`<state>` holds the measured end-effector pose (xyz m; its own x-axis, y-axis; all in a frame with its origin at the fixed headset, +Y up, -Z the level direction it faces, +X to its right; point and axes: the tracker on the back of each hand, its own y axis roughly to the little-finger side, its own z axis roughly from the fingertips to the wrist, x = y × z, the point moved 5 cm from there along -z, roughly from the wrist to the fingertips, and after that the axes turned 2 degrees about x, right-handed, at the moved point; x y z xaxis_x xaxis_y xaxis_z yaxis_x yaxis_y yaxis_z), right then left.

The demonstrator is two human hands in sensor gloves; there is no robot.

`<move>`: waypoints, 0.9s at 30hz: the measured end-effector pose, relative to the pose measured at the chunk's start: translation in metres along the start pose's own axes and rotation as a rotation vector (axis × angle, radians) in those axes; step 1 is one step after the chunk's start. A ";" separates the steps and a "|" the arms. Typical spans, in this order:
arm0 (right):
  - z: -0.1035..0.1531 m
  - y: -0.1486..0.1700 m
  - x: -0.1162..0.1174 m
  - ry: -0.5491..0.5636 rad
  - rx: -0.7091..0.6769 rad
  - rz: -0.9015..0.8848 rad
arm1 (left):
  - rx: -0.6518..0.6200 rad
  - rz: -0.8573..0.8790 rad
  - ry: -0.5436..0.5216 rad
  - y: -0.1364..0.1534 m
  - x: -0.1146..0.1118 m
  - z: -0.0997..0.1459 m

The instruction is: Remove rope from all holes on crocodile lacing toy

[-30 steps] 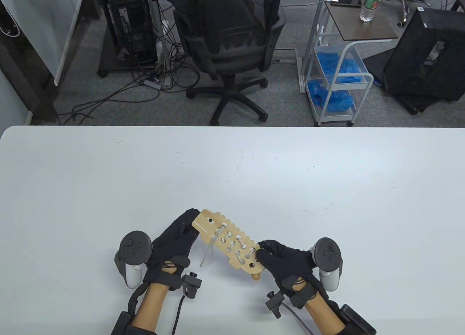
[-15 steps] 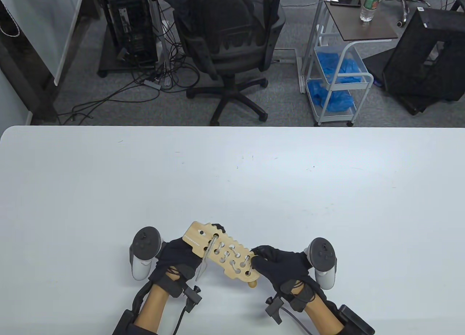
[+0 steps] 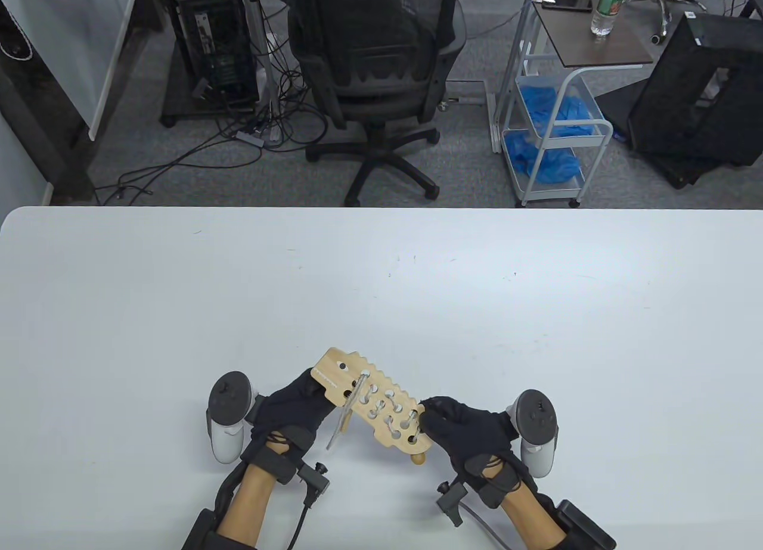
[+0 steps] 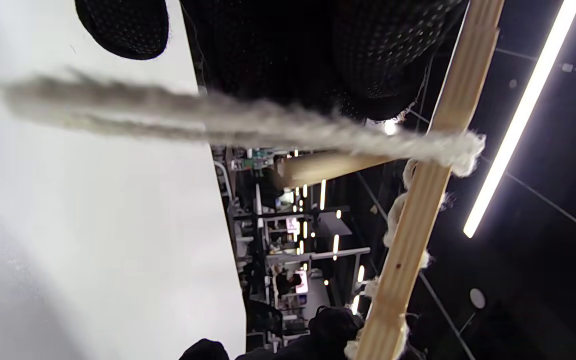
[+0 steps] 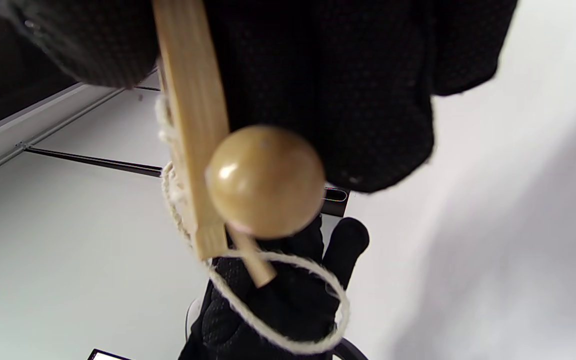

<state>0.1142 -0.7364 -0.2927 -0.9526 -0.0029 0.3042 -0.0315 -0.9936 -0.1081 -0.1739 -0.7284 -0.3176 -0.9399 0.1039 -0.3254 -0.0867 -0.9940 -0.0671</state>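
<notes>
Toy: the wooden crocodile board [image 3: 371, 405] is held tilted just above the near edge of the table [image 3: 536, 311]; likely light, stiff, easy to steady by its ends.
Rope: the soft, fuzzy rope [image 4: 228, 117] laces most of the board's holes; a loose length [image 3: 343, 416] hangs from the head end. Best pulled from there.
Bead: a smooth wooden bead [image 5: 264, 180] hangs below the board's tail end.
Left hand [image 3: 292, 410]: grasps the board's head end.
Right hand [image 3: 468, 434]: pinches the tail end.
</notes>
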 end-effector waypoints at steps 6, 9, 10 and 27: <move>0.000 0.000 0.005 -0.036 -0.011 -0.002 | -0.003 -0.044 -0.019 0.001 -0.001 0.000; 0.000 -0.001 0.010 -0.066 -0.020 -0.008 | -0.025 -0.059 0.072 -0.001 -0.014 -0.002; 0.000 -0.001 0.011 -0.073 -0.021 -0.006 | -0.028 -0.064 0.105 -0.002 -0.018 -0.002; -0.002 0.004 -0.002 -0.007 0.010 0.012 | -0.017 -0.057 0.051 -0.005 -0.008 -0.001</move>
<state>0.1157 -0.7400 -0.2952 -0.9508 -0.0159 0.3094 -0.0168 -0.9946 -0.1026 -0.1656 -0.7246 -0.3152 -0.9156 0.1622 -0.3679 -0.1335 -0.9857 -0.1026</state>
